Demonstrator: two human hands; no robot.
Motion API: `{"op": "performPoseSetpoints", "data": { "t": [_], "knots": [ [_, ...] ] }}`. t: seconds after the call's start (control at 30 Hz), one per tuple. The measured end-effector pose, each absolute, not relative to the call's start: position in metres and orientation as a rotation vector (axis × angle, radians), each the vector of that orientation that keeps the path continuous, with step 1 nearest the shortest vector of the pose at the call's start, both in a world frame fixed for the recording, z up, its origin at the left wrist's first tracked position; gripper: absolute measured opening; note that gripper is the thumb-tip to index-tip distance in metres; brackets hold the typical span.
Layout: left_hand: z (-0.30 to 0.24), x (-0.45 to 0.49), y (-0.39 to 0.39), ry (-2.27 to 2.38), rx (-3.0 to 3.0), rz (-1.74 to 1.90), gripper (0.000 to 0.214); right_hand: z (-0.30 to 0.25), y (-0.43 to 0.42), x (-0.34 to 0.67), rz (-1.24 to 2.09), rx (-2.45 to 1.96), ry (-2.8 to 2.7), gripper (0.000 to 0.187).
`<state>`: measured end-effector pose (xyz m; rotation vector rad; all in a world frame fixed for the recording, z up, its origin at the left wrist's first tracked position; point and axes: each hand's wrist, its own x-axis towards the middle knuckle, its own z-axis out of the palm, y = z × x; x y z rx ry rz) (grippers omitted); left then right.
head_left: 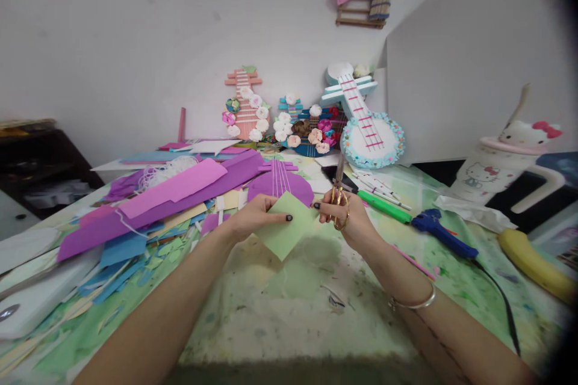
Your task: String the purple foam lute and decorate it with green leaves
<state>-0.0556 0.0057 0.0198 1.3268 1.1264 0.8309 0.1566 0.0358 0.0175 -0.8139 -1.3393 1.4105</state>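
Observation:
My left hand (255, 215) pinches a light green square of paper (289, 225) by its left edge, holding it above the table. My right hand (347, 216) grips gold-handled scissors (338, 201) with the blades pointing up and away; its fingertips also touch the paper's right corner. A silver bangle (415, 302) sits on my right wrist. Just behind the paper lies a purple foam guitar shape (280, 183) with white strings.
Purple, pink and blue foam sheets and scraps (158, 204) pile up at the left. A green marker (383, 206), blue glue gun (440, 234), banana (533, 261) and white cat-character mug (501, 174) lie at the right. Decorated craft guitars (368, 126) lean on the back wall.

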Motion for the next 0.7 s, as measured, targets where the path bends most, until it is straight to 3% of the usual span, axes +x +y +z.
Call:
{"op": "performPoseSetpoints", "data": {
  "t": [0.2,0.33,0.47,0.7],
  "knots": [
    [0.015,-0.055,0.005,0.87,1.171,0.92,0.055,0.019,0.042,0.162,1.352,-0.699,-1.293,0.023],
    [0.012,-0.047,0.003,0.556,1.04,0.721,0.076,0.022,0.04,0.162,1.376,-0.574,-1.286,0.026],
    [0.006,-0.04,0.003,0.611,1.148,0.804,0.056,0.021,0.04,0.162,1.39,-0.548,-1.333,0.027],
    [0.01,-0.047,0.007,0.871,1.103,1.082,0.041,0.017,0.045,0.168,1.321,-0.674,-1.532,0.027]
  ]
}}
